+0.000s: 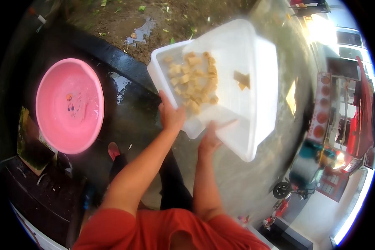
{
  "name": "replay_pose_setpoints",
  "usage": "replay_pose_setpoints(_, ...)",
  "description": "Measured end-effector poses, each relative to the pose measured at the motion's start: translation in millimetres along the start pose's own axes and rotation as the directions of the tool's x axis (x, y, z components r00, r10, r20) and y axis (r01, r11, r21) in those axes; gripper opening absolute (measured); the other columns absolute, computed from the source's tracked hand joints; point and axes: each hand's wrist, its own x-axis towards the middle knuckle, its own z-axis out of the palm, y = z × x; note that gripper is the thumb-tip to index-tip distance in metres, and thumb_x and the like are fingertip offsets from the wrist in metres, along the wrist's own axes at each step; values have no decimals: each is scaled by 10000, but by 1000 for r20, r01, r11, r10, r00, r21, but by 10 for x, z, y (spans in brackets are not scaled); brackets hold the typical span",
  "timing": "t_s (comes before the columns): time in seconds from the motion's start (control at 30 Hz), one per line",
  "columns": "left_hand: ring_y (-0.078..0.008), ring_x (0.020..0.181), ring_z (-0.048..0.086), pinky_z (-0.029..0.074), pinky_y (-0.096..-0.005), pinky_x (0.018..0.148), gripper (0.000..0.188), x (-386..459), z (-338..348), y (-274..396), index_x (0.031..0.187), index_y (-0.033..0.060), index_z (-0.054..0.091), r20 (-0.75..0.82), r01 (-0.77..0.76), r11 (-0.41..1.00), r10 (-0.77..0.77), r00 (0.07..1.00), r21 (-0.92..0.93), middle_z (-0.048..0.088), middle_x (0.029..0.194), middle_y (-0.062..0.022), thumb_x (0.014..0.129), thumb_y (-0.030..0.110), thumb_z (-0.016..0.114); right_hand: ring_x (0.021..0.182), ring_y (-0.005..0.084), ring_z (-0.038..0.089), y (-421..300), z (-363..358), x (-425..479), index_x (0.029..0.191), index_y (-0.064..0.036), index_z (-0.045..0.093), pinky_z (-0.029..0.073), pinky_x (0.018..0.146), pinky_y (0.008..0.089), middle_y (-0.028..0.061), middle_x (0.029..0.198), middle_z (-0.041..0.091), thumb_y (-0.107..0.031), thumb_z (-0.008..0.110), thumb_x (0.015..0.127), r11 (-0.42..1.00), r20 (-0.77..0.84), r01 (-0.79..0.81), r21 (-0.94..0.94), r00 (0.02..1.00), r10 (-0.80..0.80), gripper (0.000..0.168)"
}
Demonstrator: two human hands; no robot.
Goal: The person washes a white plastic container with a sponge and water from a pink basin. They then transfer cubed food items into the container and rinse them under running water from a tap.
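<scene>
Two white plastic tubs are in front of me. My left hand [172, 117] grips the near left rim of the left tub [162, 78], which holds many pale tan cubes of food [192, 79], possibly tofu. A larger white tub [265, 93] is tipped on its side against it, its opening towards the left, with a few tan pieces [242, 79] on its inner surface. My right hand [210, 137] is at the near edge of the larger tub, its fingers blurred and partly seen through or against the plastic.
A pink plastic basin [69, 106] stands at the left. Wet concrete lies underfoot, with a dark curb [112, 56] and muddy ground [112, 18] beyond. A mossy board [34, 140] is at far left. A motor scooter [300, 178] and a building are at the right.
</scene>
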Motion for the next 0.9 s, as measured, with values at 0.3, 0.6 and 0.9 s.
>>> replay_pose_setpoints(0.3, -327, 1104, 503, 411, -362, 932, 877, -66, -440, -125, 1458, 84, 142, 54, 76, 898, -59, 997, -432, 456, 1223, -212, 709, 104, 598, 1038, 204, 511, -407, -96, -131, 1459, -42, 187, 505, 767, 299, 155, 1380, 377, 6, 505, 866, 969, 14, 223, -102, 975, -223, 675)
replay_pose_setpoints(0.6, -323, 1128, 499, 424, -368, 920, 815, -79, -456, -157, 1447, 73, 172, -1, 10, 903, -11, 1000, -430, 490, 1215, -217, 727, 77, 553, 1014, 239, 550, -406, -323, 219, 1274, 35, 429, 499, 779, 337, 155, 1184, 543, 32, 517, 872, 844, 8, 520, -131, 852, -523, 411)
replay_pose_setpoints(0.9, -219, 1165, 477, 389, -298, 941, 761, -65, -636, -183, 1432, 97, 212, 104, 90, 786, -33, 994, -612, 459, 1307, -130, 741, -8, 511, 1274, 291, 402, -943, -369, 13, 1451, -11, 145, 538, 805, 379, 178, 1476, 250, 40, 442, 892, 883, -10, 107, 456, 993, -116, 636)
